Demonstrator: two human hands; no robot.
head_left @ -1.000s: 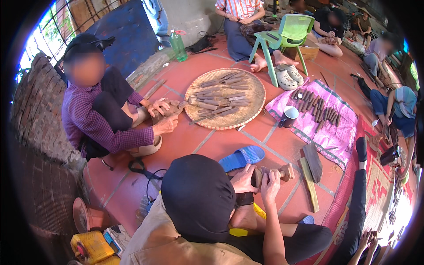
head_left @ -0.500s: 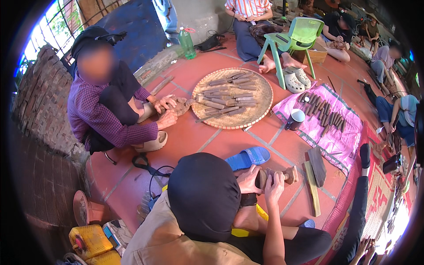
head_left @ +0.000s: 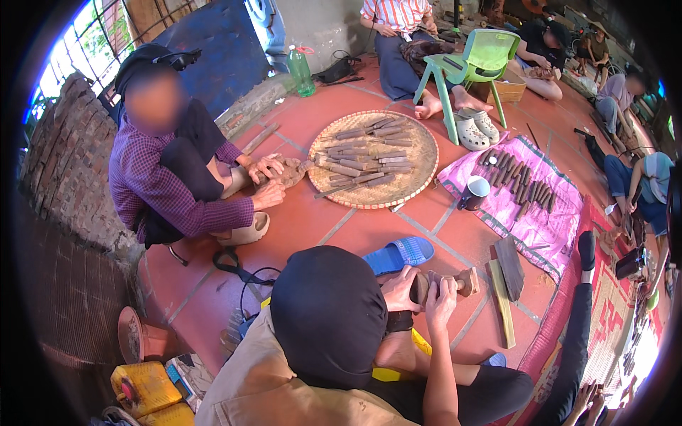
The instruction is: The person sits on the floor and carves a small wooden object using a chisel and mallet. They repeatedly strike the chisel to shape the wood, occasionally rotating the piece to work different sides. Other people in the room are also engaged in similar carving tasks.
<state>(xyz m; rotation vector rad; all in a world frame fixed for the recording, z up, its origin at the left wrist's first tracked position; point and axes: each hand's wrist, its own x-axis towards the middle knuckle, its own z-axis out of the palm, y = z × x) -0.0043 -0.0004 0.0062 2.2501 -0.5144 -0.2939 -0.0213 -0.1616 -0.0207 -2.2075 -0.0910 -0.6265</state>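
Neither my left hand nor my right hand is in view. Directly below, a co-worker in a black head covering [head_left: 329, 316] sits with their back to me. Both of that person's hands [head_left: 426, 295] grip a brown shaped wooden piece [head_left: 465, 282]; the fingers hide much of it. At the left, a person in a purple checked shirt [head_left: 160, 174] squats with both hands on a brown piece [head_left: 291, 172] on the floor. A round woven tray [head_left: 425, 170] beside them bears several brown wooden sticks [head_left: 366, 153].
More brown sticks [head_left: 522, 177] lie on a pink cloth [head_left: 547, 227], beside a mug [head_left: 474, 192]. A blue slipper [head_left: 401, 254] and two wood strips [head_left: 502, 302] rest on the tiles. A green chair [head_left: 486, 57] stands behind, near pale clogs [head_left: 474, 131]. Yellow containers [head_left: 145, 387] stand lower left.
At the back, the hands of the person in the striped shirt have moved further apart. The two nearer people's hands have hardly moved.
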